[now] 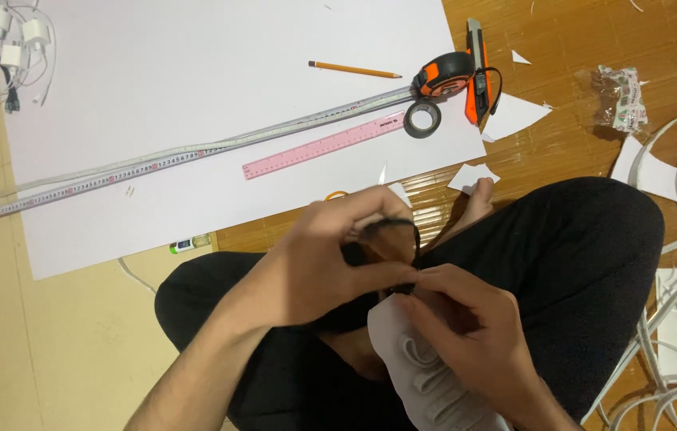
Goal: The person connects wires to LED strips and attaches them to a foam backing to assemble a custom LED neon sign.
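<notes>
Head view: both hands [378,279] pinch black scissors [390,239] over white cut-out [414,359], lap crowded

open: white sheet [195,72] (upper left) | blocked: tape measure [444,76], pink ruler [324,146]

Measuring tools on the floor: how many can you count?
2: an extended steel tape measure with orange-and-black case across the large white sheet, and a pink plastic ruler beside it. Others may be hidden.
</notes>
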